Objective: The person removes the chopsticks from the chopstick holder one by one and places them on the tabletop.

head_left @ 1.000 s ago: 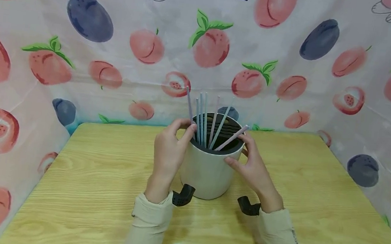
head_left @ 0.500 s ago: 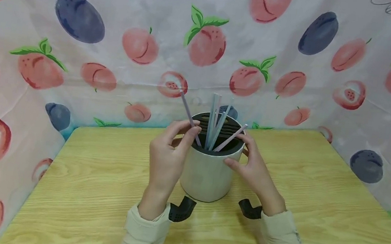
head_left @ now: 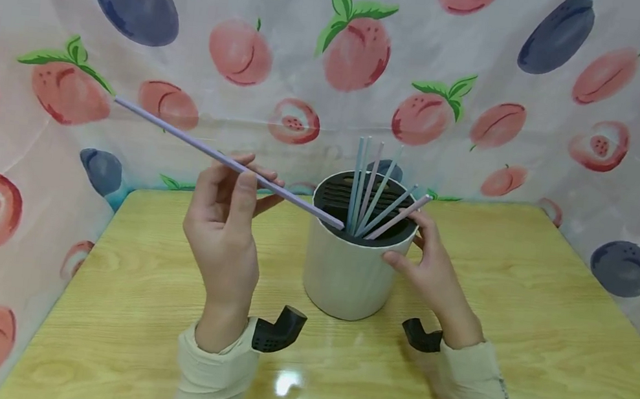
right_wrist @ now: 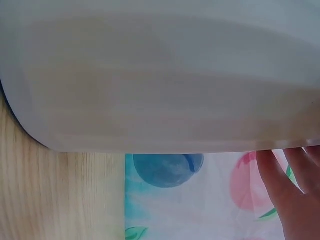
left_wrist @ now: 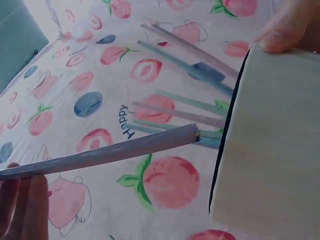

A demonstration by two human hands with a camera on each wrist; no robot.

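My left hand (head_left: 223, 228) pinches a long purple chopstick (head_left: 186, 138) between thumb and fingers, left of a cream round utensil holder (head_left: 346, 280). The chopstick slants down to the right, its lower end overlapping the holder's dark rim in the head view. In the left wrist view that end of the chopstick (left_wrist: 195, 134) is apart from the holder's wall (left_wrist: 270, 145). My right hand (head_left: 435, 273) grips the holder's right side near the rim, thumb in front. Several pale blue and pink chopsticks (head_left: 355, 184) lean inside the holder, their lower ends hidden.
The holder stands upright on a wood-grain table (head_left: 129, 283). Black slotted dividers (head_left: 335, 194) fill its back part. A fruit-print cloth (head_left: 181, 74) hangs behind and along both sides. Black wrist camera mounts (head_left: 279, 330) stick out from both sleeves.
My left hand has moved left, bringing the purple chopstick out of the holder and tilting it towards level. The other chopsticks have shifted inside. My right hand stays on the holder.
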